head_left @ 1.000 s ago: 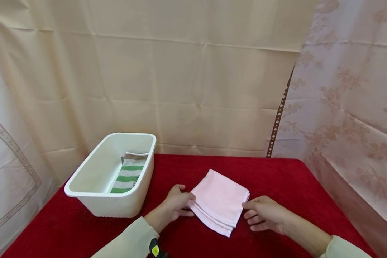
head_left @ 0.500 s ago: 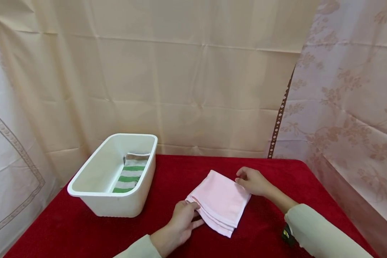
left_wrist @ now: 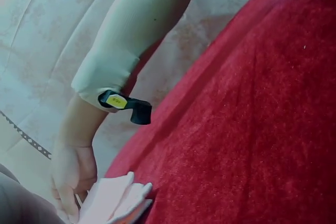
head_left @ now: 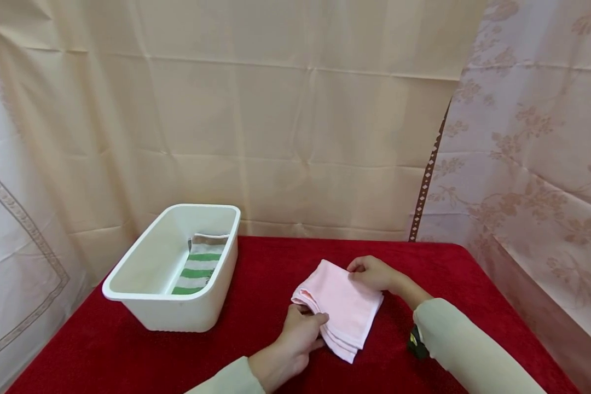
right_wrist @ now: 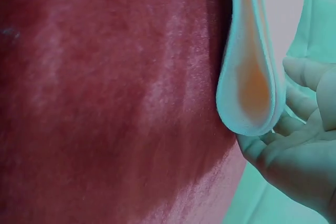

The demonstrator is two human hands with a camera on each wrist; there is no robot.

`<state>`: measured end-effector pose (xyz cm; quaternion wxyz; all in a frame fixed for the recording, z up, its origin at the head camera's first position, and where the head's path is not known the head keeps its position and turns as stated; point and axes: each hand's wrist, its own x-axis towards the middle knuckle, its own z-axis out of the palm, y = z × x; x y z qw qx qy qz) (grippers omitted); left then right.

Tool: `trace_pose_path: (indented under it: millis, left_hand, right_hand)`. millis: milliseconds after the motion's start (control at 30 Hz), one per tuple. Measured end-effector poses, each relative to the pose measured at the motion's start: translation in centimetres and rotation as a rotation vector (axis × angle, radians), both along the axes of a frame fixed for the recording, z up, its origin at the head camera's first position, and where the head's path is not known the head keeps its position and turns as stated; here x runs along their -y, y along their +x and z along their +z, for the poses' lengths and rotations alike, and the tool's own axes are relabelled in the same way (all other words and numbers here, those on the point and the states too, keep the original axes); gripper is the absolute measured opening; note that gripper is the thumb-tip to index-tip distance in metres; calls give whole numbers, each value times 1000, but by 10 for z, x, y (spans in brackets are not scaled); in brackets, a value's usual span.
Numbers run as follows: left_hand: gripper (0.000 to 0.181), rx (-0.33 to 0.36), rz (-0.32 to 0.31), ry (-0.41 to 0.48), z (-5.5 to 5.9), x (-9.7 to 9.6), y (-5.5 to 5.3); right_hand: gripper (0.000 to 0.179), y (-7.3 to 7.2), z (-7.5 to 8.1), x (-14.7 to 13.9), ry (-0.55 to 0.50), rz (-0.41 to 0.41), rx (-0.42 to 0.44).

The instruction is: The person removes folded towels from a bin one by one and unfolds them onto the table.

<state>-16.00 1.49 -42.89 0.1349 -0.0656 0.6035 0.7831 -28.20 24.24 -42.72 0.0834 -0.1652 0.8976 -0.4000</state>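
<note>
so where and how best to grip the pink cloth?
I'd pinch the pink cloth by its near-left edge, coming from the near left, thumb on top, fingers under: the layers curl up there, and the left hand pinches it there. The flatter middle likely offers less purchase.

Shifted rightward within one second, with the left hand (head_left: pixel 296 336), from the left edge of the pink cloth (head_left: pixel 347 309) to a hold farther in, curling that side into an open loop. Moved, with the right hand (head_left: pixel 374 273), from near right side to far edge.
</note>
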Motion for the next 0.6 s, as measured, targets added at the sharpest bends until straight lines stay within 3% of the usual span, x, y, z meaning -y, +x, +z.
trace_pose_path:
  millis: [200, 367, 600]
  left_hand:
    - [56, 13, 31, -22, 2, -5, -2]
    - [81, 13, 45, -55, 1, -9, -6]
    - [89, 0, 60, -125, 1, -12, -10]
  right_hand:
    - [18, -1, 5, 1, 23, -8, 72]
    - [10, 0, 6, -2, 107, -76, 112]
    - [10, 4, 5, -4, 12, -74, 99]
